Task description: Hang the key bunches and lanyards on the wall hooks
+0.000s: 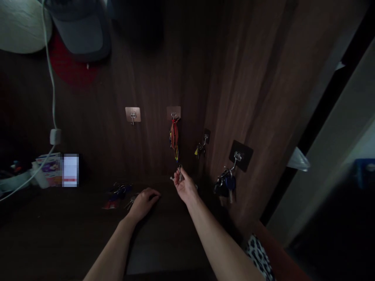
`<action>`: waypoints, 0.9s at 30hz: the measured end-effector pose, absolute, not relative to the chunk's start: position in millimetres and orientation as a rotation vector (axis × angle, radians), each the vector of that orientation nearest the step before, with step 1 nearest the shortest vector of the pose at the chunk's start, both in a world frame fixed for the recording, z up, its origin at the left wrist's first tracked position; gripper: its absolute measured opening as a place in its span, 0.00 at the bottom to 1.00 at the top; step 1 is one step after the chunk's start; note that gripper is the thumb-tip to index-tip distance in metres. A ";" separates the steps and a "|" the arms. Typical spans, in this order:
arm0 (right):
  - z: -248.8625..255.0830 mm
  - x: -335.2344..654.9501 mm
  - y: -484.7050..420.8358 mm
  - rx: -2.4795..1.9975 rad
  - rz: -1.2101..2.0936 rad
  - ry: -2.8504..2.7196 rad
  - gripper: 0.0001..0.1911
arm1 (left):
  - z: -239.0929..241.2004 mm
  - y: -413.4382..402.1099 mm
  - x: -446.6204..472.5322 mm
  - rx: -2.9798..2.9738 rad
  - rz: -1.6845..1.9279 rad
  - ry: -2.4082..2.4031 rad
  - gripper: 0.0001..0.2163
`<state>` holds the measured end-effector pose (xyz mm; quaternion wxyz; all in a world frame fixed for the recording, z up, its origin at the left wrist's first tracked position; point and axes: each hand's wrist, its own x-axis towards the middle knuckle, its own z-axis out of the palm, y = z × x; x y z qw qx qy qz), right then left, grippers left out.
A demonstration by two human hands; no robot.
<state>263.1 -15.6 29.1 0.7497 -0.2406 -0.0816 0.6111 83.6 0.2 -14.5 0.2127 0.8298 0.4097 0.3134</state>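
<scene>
Checking the right hand [184, 185] first: what do you make of it from here?

It's raised just above the back edge of the dark wooden desk [73, 230], thumb and fingertips pinched on a small silver key [180, 173]. I read that as a firm grasp, though the fingers hide most of the key.

How will that key handle?

Light, stiff and probably slippery, I'd judge. Thin bare metal like that is best held by its flat head, not its narrow blade.

And the left hand [143, 203]?

Palm down on the desk with the fingers loosely curled. It looks released, with nothing showing in it, and sits just beside a loose bunch of silver keys [131, 201].

What else is along that edge?

A cluster of keys with blue and red fobs [118, 192], a little further left.

And the wall behind?

I see a dark wood-grain panel [96, 148] with a red and yellow lanyard [174, 136] hanging from one hook, and a black square plate [244, 156] carrying a heavy key bunch [225, 183] toward the right.
</scene>
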 end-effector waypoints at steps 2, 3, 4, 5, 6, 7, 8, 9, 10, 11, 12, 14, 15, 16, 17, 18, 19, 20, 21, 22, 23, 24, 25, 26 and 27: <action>43.1 269.0 -10.5 -0.503 1.285 -0.096 0.03 | -13.3 -0.4 83.3 2.302 0.864 1.157 0.09; 50.7 271.6 -8.1 -0.475 1.268 -0.080 0.04 | -12.7 -0.5 83.1 2.302 0.860 1.160 0.09; 58.5 273.9 -6.0 -0.451 1.257 -0.075 0.04 | -12.3 -0.4 82.9 2.303 0.857 1.159 0.09; 66.5 276.1 -4.2 -0.429 1.243 -0.069 0.05 | -12.2 -0.1 82.8 2.302 0.853 1.155 0.09; 74.3 278.2 -2.7 -0.408 1.233 -0.063 0.05 | -12.3 0.2 82.6 2.299 0.851 1.155 0.09; 82.0 280.3 -1.3 -0.383 1.227 -0.052 0.05 | -12.6 0.6 82.5 2.294 0.848 1.156 0.09; 89.2 282.4 0.0 -0.356 1.229 -0.042 0.06 | -13.1 0.9 82.4 2.290 0.846 1.159 0.09; 95.7 284.7 1.2 -0.336 1.229 -0.036 0.07 | -13.6 1.2 82.4 2.286 0.844 1.161 0.09; 101.3 287.1 2.7 -0.322 1.221 -0.036 0.08 | -14.0 1.3 82.4 2.282 0.842 1.166 0.09; 105.9 289.7 4.3 -0.314 1.212 -0.039 0.08 | -14.3 1.3 82.3 2.281 0.842 1.171 0.09; 109.4 292.4 6.2 -0.308 1.207 -0.042 0.08 | -14.4 1.1 82.3 2.282 0.842 1.174 0.09; 113.3 298.0 10.7 -0.306 1.204 -0.039 0.08 | -14.1 0.3 82.3 2.283 0.845 1.177 0.09; 113.8 300.6 13.3 -0.305 1.206 -0.037 0.08 | -13.6 -0.1 82.3 2.283 0.846 1.175 0.09; 113.7 303.1 16.1 -0.302 1.209 -0.039 0.08 | -13.0 -0.6 82.3 2.282 0.847 1.174 0.09; 113.0 305.3 18.8 -0.295 1.213 -0.046 0.08 | -12.4 -1.1 82.4 2.280 0.847 1.175 0.09; 112.1 307.3 21.5 -0.286 1.217 -0.057 0.09 | -11.6 -1.5 82.5 2.276 0.847 1.180 0.09; 111.1 309.1 24.1 -0.277 1.220 -0.067 0.09 | -10.9 -1.8 82.6 2.274 0.845 1.183 0.09; 110.1 310.8 26.5 -0.267 1.223 -0.075 0.10 | -10.3 -2.0 82.8 2.274 0.840 1.185 0.09; 109.1 312.3 28.7 -0.255 1.225 -0.082 0.10 | -9.8 -2.2 82.9 2.274 0.835 1.186 0.09; 108.2 313.8 30.5 -0.238 1.222 -0.091 0.11 | -9.4 -2.3 83.1 2.274 0.831 1.187 0.09; 107.3 315.3 32.1 -0.217 1.215 -0.105 0.12 | -9.2 -2.3 83.2 2.276 0.827 1.186 0.09; 106.5 316.7 33.4 -0.193 1.205 -0.122 0.13 | -9.1 -2.2 83.3 2.278 0.825 1.186 0.10; 105.6 318.1 34.4 -0.170 1.195 -0.138 0.13 | -9.2 -2.2 83.3 2.280 0.826 1.186 0.10; 104.6 319.4 35.2 -0.153 1.187 -0.150 0.14 | -9.5 -2.0 83.2 2.282 0.828 1.187 0.10; 103.3 320.4 35.7 -0.144 1.182 -0.156 0.14 | -9.8 -1.8 83.1 2.283 0.830 1.186 0.10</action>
